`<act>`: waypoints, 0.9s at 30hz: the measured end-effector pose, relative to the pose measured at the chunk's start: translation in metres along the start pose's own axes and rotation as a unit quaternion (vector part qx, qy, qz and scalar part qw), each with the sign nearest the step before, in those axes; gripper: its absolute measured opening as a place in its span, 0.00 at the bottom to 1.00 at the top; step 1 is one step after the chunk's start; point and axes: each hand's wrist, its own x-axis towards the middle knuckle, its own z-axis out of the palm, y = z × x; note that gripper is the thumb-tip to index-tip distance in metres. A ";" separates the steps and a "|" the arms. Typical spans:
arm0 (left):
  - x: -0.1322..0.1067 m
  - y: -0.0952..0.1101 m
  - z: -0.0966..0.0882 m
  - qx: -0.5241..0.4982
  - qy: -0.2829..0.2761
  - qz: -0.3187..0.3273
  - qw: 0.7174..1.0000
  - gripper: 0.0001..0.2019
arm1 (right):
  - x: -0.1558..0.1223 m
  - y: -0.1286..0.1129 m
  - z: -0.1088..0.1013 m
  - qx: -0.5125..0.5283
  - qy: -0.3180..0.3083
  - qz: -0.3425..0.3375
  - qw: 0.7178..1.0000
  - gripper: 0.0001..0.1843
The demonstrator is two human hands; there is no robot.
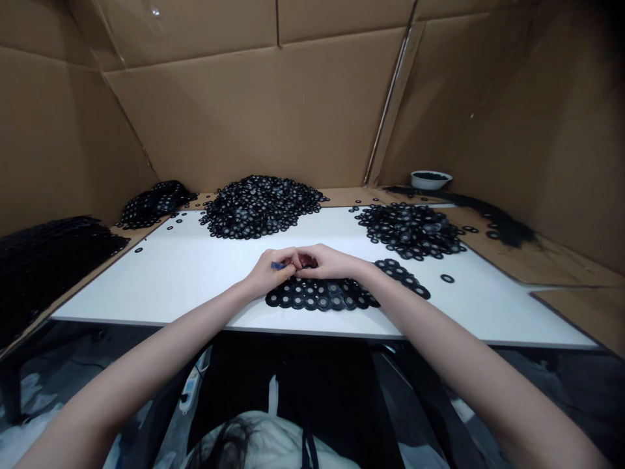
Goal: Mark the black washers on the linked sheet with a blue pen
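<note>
My left hand (268, 272) and my right hand (331, 262) meet fingertip to fingertip above the middle of the white board. A small blue piece (278, 266) shows between the closed fingers of the left one; its kind is hard to tell. The right fingers are curled into a pinch beside it, and whatever they pinch is hidden. Under both hands lies a flat sheet of black rings (322, 299) set in rows, with pale round centres. Its right part passes beneath my right wrist.
Loose black rings form a large heap (258, 208) behind and a smaller heap (410, 229) at the right. A single ring (446, 279) lies near it. Dark bundled material (53, 260) is at the left. A white bowl (430, 180) stands back right. Cardboard walls (254, 117) surround the board (170, 286).
</note>
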 end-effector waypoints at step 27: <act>0.000 0.005 0.000 0.003 -0.001 -0.003 1.000 0.06 | -0.002 -0.003 -0.002 0.015 -0.007 -0.010 1.000 0.07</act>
